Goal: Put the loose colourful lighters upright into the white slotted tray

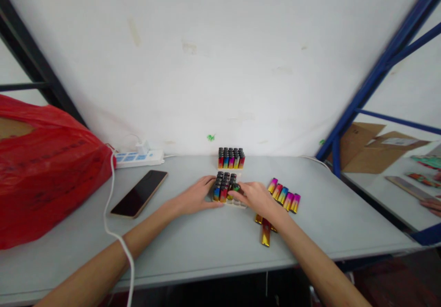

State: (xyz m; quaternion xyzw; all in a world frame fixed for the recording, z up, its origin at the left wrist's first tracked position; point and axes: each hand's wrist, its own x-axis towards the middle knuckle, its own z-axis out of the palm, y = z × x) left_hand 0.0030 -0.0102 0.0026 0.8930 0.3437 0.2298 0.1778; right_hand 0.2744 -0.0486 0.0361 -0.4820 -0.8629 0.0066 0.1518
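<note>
A clear tray (237,203) stands mid-table, partly filled with upright lighters (223,188) with black tops and shiny coloured bodies. My left hand (198,197) grips the tray's left side, thumb along the front and fingers towards the back. At the tray's front right, my right hand (255,199) is closed on a lighter (234,188), which stands among the others; my fingers hide part of it. Several loose lighters (283,196) lie to the right of my right hand. More lighters (265,233) with golden ends lie crossed in a pile, partly under my right forearm.
Behind the tray, a full block of lighters (231,158) stands near the wall. On the left are a phone (140,194), a power strip (138,159), a white cable (109,206) and a red bag (51,174). Beyond the blue frame (372,75) are a cardboard box (368,148) and another person's hand (432,206).
</note>
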